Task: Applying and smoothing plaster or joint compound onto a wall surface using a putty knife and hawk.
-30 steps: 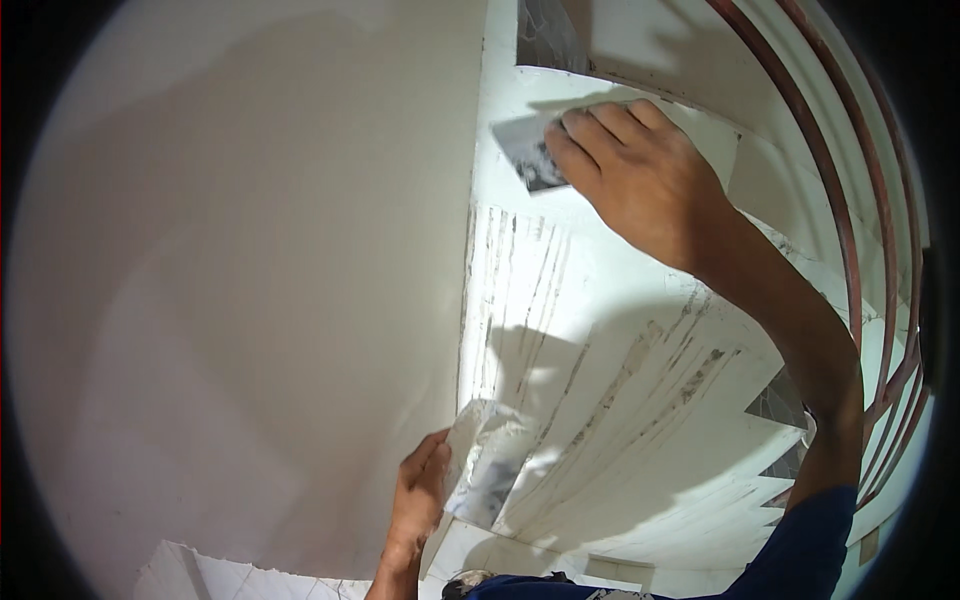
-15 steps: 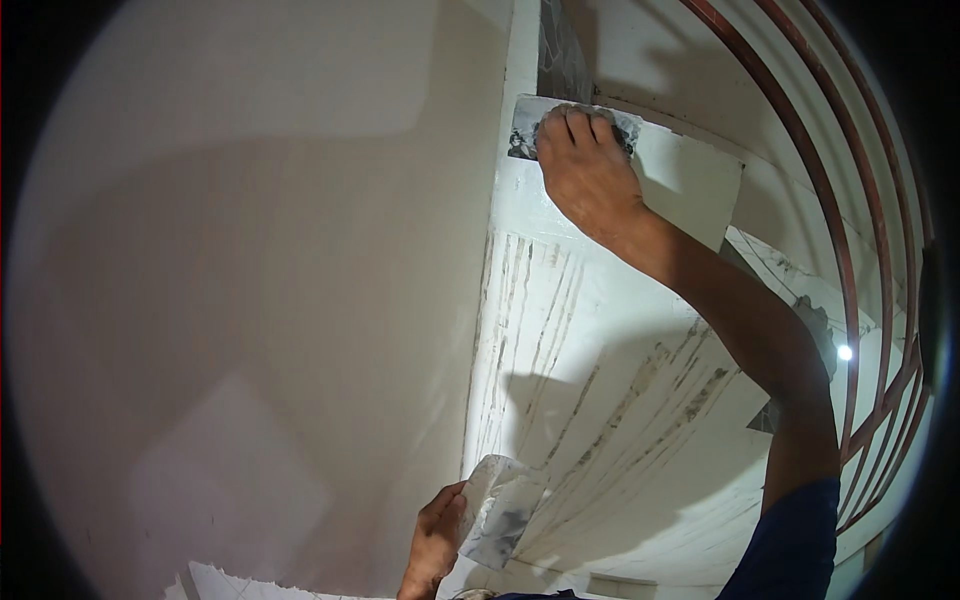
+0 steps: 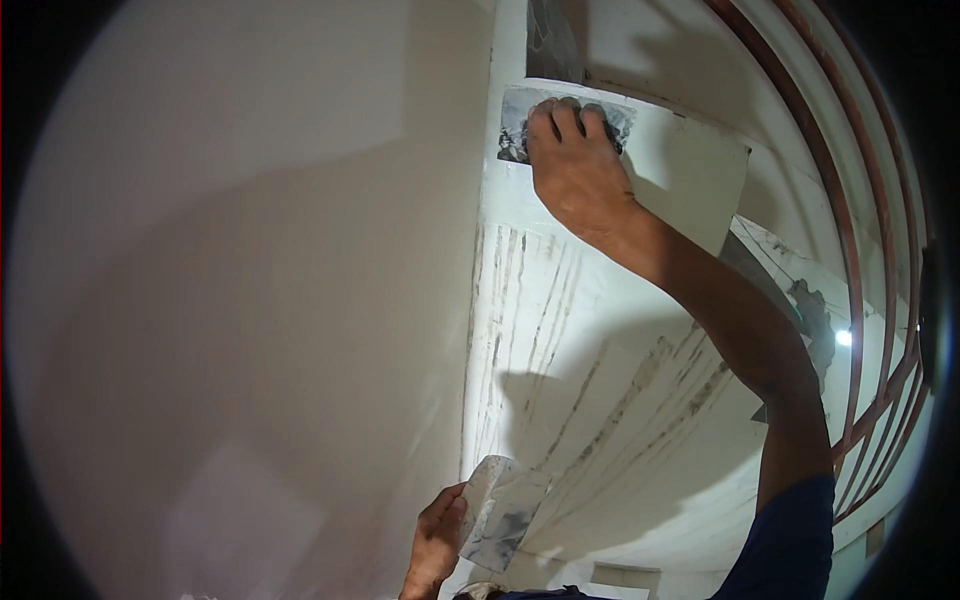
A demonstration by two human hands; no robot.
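My right hand (image 3: 578,175) reaches to the far part of a white surface with its fingers wrapped over the back of a plastering trowel (image 3: 515,125). The trowel's rectangular metal blade, smeared with grey and white, lies against the surface beside the corner with a wide beige wall. Its handle is mostly hidden under the fingers. At the lower middle, my left hand (image 3: 437,535) pinches the edge of a flat rectangular metal blade (image 3: 505,515) with whitish and grey residue. Between the hands, the white surface (image 3: 570,300) carries long brownish streaks.
The plain beige wall (image 3: 250,300) fills the left side, crossed by shadows. Curved reddish-brown rails (image 3: 845,230) run down the right, with a bright light (image 3: 844,338) near them. A dark grey panel (image 3: 553,45) sits beyond the trowel.
The whole view has shifted slightly. My right hand's trowel has moved a little nearer, leaving a white band between it and the dark panel. My left hand stays almost still.
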